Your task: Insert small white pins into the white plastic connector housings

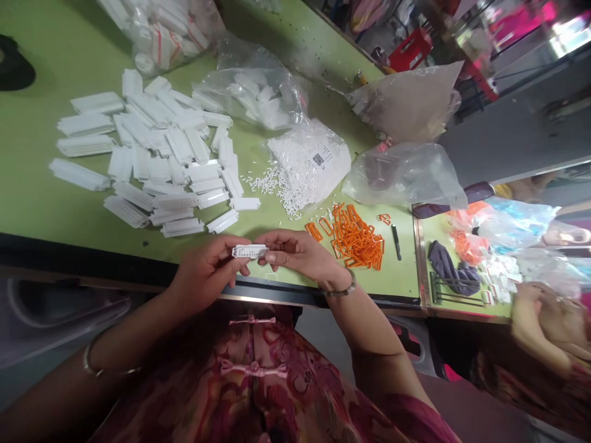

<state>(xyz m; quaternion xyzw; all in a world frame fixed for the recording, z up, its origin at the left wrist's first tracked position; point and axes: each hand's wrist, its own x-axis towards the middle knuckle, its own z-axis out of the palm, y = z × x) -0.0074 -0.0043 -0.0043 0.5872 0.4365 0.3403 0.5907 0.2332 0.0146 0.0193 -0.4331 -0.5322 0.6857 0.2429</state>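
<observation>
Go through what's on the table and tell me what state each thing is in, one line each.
Left hand: gripping the white plastic housing at its left end.
Right hand: pinching the housing's right end.
Loose white housings: lying in a scattered heap.
Labelled bag of white pieces: bulging full, with small white pieces spilled beside it.
Orange plastic pieces: loose in a heap.
Clear plastic bag: lying down, holding white parts.

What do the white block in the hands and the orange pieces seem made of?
The white block between the left hand and right hand looks like matte moulded plastic: crisp, even slots. The orange strips also seem plastic, smooth and evenly coloured, though this view cannot confirm it.
</observation>
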